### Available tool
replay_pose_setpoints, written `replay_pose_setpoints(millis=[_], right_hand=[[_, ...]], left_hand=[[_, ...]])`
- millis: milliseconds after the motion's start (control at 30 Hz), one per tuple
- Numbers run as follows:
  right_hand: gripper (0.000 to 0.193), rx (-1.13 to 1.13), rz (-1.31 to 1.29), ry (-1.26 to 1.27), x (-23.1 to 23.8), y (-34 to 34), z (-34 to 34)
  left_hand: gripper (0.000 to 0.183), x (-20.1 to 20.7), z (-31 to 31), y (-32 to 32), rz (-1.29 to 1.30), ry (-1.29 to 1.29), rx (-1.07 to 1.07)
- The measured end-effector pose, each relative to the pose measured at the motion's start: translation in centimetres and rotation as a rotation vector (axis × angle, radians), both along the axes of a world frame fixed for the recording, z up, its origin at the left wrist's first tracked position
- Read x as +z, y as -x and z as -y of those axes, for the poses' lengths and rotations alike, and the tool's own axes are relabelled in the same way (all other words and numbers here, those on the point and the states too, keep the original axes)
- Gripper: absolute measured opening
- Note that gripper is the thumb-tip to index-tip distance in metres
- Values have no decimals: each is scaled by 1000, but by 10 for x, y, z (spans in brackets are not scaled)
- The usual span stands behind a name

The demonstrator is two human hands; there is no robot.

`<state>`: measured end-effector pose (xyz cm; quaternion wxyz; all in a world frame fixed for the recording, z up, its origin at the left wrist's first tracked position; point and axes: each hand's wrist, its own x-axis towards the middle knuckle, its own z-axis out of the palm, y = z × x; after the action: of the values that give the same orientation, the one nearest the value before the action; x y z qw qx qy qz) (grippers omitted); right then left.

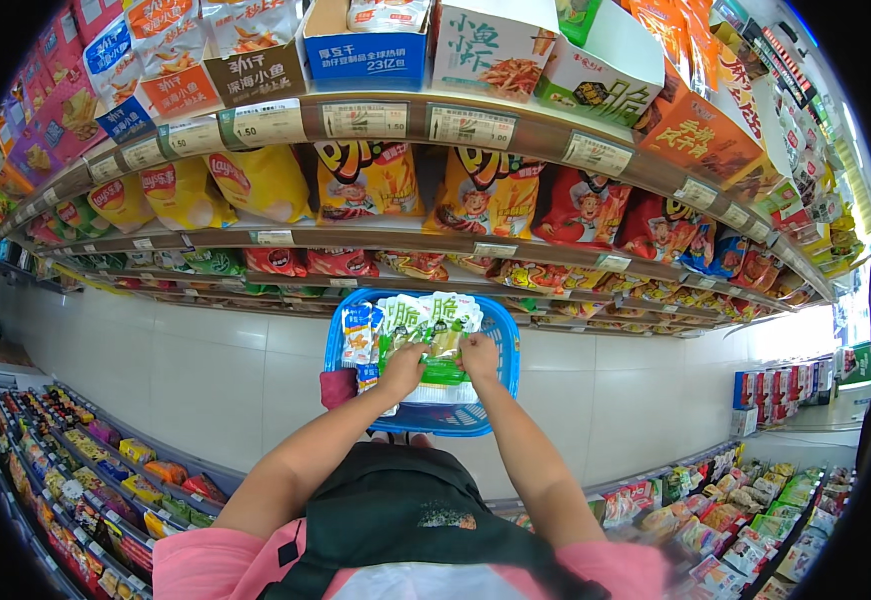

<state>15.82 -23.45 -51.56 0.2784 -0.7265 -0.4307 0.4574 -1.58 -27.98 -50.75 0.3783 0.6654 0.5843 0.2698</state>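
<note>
A blue plastic basket (pixel 504 327) stands in front of me, below the shelves. Inside it, my left hand (pixel 403 371) is closed at the lower left of some green-and-white snack packets (pixel 446 345). On their right side my right hand (pixel 479 358) grips the edge, fingers bent inward. Blue-and-white snack packets (pixel 358 340) lie at the basket's left side, beside the green ones. My fingers partly hide the packets' lower edges.
Shelves ahead carry yellow chip bags (pixel 258 180), red snack bags (pixel 583 205) and open display boxes (pixel 368 55). A dark red cloth-like thing (pixel 337 389) sits at the basket's left rim. More stocked shelves (pixel 126 490) stand behind me on both sides, with pale floor tiles (pixel 216 350) between.
</note>
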Motion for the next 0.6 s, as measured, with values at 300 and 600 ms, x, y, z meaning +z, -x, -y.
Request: replay_pose_setpoints(millis=[300,600], right_hand=[[26,143,225,-232,11,-13,6],[23,452,164,-993,291,0,-25]], left_hand=[[31,8,12,3,-25,68,-84],[26,196,-45,26,131,-78,-285]])
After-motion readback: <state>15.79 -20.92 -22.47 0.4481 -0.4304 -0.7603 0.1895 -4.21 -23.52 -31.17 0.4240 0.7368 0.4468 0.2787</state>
